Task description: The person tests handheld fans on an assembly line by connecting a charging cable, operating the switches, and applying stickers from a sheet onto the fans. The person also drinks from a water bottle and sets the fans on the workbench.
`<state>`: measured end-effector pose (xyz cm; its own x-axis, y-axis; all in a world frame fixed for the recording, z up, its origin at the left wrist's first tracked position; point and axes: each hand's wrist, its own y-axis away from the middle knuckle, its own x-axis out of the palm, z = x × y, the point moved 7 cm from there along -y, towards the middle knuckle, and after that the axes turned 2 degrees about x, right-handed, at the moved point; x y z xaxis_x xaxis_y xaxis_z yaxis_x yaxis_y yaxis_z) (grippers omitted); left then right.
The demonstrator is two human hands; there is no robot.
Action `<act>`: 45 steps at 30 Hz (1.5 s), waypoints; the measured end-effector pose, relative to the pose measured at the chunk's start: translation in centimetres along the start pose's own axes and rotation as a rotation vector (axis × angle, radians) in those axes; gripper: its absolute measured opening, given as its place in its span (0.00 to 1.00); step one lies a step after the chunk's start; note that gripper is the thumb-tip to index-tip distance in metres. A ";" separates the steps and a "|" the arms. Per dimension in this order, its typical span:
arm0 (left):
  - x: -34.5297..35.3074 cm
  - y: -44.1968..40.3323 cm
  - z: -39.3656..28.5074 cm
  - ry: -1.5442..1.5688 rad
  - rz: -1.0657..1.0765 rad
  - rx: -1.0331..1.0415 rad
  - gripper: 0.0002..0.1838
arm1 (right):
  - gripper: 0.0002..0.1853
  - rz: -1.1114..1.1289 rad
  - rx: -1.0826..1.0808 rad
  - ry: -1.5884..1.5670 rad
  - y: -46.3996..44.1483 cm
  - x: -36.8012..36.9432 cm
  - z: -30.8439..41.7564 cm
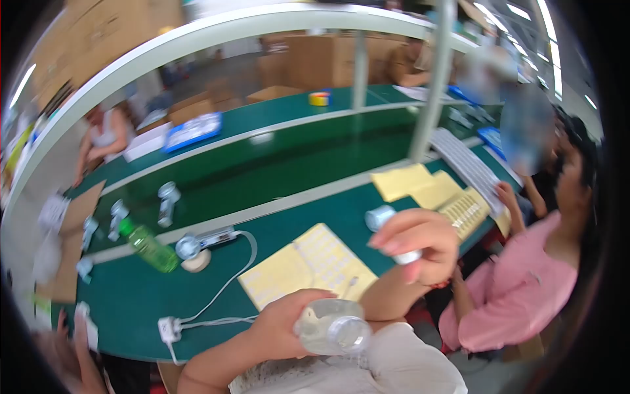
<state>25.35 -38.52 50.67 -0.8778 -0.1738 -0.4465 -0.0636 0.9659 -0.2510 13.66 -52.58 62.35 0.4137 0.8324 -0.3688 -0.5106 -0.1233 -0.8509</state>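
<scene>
White and small, a cap-like piece is pinched in your right hand, apart from the clear, rounded bottle your left hand grasps.

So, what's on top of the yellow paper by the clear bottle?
On the yellow paper is a small greyish shape, too blurred to name. The left hand and clear bottle cover part of the near edge; anything there is hidden.
</scene>
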 end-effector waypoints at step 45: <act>-10.0 18.8 -17.8 -1.350 -0.671 0.582 0.21 | 0.28 0.139 0.237 0.241 0.0 3.4 -1.7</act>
<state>24.45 -15.21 65.69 0.2893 -0.8502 -0.4399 0.2113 0.5049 -0.8369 16.29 -50.68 60.49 0.4797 0.6615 -0.5765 -0.7230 -0.0743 -0.6868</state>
